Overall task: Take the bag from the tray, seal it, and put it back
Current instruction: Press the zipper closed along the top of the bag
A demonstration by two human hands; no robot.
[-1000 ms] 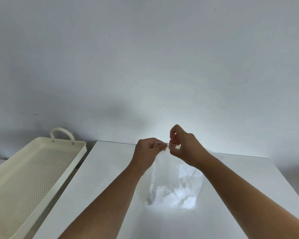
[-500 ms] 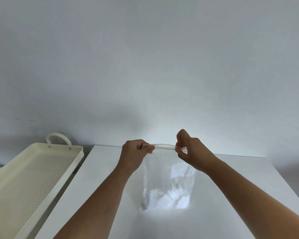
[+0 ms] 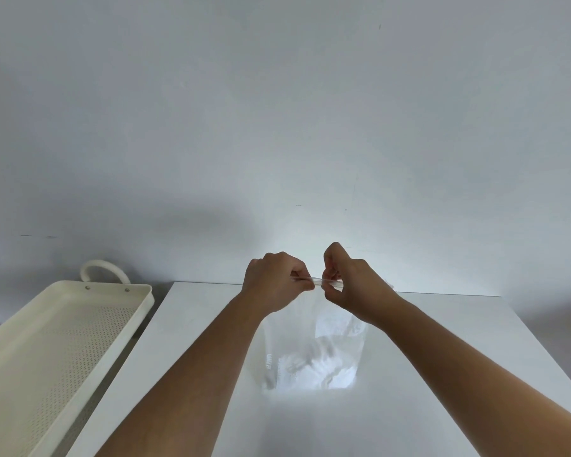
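Left hand (image 3: 277,285) and right hand (image 3: 350,288) pinch bag (image 3: 310,357) top strip taut above table (image 3: 409,374), probably pressing seal; tray (image 3: 63,324) waits.

Seeing clear plastic bag (image 3: 314,354) standing upright on white table (image 3: 442,374), right of tray (image 3: 56,328), well apart from it. Bag is sagging slightly, crumpled whitish content sitting in bottom, faint white lettering running up left edge. Top zip strip is stretching level above table, pinched at both ends; can't tell if seal is closed. Cream tray is lying left of table, perforated floor, raised rim, looped handle at far end, nothing lying inside visible part.
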